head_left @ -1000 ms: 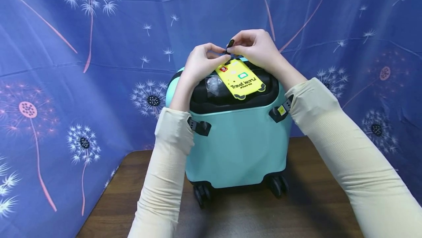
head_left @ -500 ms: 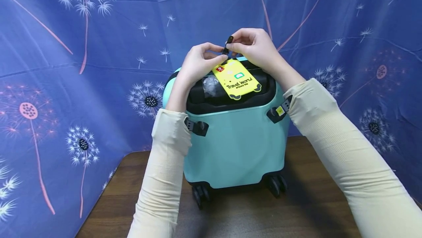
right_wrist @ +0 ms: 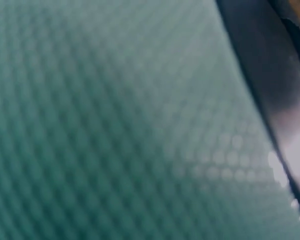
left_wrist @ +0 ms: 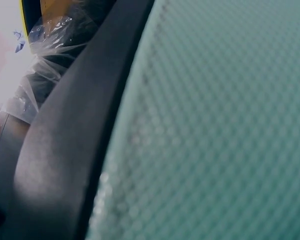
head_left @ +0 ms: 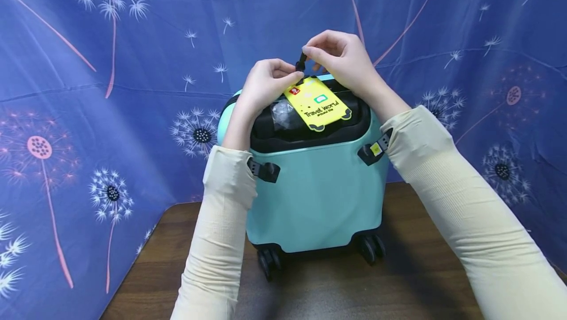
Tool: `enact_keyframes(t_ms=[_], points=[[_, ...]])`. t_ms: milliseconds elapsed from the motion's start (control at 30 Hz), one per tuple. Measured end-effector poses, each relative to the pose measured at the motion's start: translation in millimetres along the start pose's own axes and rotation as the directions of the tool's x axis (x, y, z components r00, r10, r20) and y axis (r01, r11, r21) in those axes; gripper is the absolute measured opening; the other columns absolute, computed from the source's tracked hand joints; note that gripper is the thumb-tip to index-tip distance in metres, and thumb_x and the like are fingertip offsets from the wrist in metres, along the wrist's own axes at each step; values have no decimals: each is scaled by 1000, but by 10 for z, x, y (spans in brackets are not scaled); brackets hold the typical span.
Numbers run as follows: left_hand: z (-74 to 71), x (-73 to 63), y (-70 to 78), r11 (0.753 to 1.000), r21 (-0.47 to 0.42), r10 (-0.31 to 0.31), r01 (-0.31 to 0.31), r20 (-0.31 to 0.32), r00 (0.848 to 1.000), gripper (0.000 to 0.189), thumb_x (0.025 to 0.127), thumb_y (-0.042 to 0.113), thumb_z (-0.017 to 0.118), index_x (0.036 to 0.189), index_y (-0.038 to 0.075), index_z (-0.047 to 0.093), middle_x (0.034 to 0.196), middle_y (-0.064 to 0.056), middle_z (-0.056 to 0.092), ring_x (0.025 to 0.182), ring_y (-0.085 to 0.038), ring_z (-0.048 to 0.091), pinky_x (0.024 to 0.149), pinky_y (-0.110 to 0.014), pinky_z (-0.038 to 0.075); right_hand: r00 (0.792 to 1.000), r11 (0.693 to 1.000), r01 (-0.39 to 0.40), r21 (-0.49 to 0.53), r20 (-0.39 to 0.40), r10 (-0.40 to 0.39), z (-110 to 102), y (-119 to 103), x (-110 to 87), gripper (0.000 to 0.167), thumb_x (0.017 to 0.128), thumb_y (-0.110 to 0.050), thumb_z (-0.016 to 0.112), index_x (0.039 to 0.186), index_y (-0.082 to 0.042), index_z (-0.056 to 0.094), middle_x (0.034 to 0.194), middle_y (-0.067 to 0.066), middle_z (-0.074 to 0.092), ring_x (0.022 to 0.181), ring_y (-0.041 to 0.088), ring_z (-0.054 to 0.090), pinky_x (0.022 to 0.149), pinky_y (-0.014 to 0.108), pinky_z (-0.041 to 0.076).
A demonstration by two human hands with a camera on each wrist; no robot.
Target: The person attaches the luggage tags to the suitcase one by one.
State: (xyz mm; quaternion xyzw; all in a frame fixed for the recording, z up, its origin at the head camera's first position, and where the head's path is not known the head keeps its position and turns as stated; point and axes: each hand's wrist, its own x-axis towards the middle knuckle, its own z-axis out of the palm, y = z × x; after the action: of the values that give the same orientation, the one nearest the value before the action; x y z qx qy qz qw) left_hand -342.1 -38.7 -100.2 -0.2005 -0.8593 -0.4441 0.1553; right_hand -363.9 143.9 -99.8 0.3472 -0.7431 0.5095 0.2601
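A yellow luggage tag (head_left: 325, 108) printed "Travel World" lies on the black top of a turquoise suitcase (head_left: 314, 197). My left hand (head_left: 265, 82) pinches the base of the tag's black strap (head_left: 301, 62) between thumb and fingers. Just above, the thumb and forefinger of my right hand (head_left: 344, 59) pinch the strap's upper end. How the strap passes the handle below is hidden. Clear plastic wrap (head_left: 285, 115) sits left of the tag and shows in the left wrist view too. The right wrist view holds mostly the suitcase's blurred, textured shell (right_wrist: 115, 125).
The suitcase stands upright on its black wheels (head_left: 372, 248) on a dark wooden table (head_left: 328, 290). Close behind it hangs a blue cloth (head_left: 146, 64) with dandelion prints, which also runs along the left side. Small black cameras sit at both cuffs.
My right hand has risen slightly, and its fingertips now cover the strap tip that stuck out above them before. The left hand keeps its pinch. The whole view has shifted a little.
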Motion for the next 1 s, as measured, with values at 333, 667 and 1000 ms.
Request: enact_keyframes(t_ms=[333, 667, 1000], points=[[-5, -1, 11, 1000, -4, 8, -8, -3, 1000, 29, 87, 25, 67, 108, 5, 67, 100, -10, 70, 84, -12, 64, 80, -22, 48, 998, 999, 31, -26, -62, -32, 6, -23, 1, 18, 87, -15, 67, 102, -5, 67, 82, -5, 68, 66, 14, 59, 67, 24, 49], [-17, -10, 5, 999, 33, 29, -29, -6, 1000, 29, 89, 26, 65, 109, 6, 66, 101, -9, 69, 85, -12, 63, 80, -21, 47, 993, 958, 85, -274, -57, -105, 17, -33, -20, 24, 87, -28, 67, 101, -9, 74, 80, -14, 61, 70, 7, 53, 64, 19, 40], [-12, -14, 2, 999, 45, 23, -23, -4, 1000, 28, 89, 27, 64, 110, 7, 66, 101, -8, 70, 85, -12, 63, 80, -21, 46, 997, 956, 73, -282, -9, -79, 8, -21, -25, 20, 87, -24, 67, 98, -8, 74, 83, -13, 59, 76, 7, 51, 69, 20, 39]])
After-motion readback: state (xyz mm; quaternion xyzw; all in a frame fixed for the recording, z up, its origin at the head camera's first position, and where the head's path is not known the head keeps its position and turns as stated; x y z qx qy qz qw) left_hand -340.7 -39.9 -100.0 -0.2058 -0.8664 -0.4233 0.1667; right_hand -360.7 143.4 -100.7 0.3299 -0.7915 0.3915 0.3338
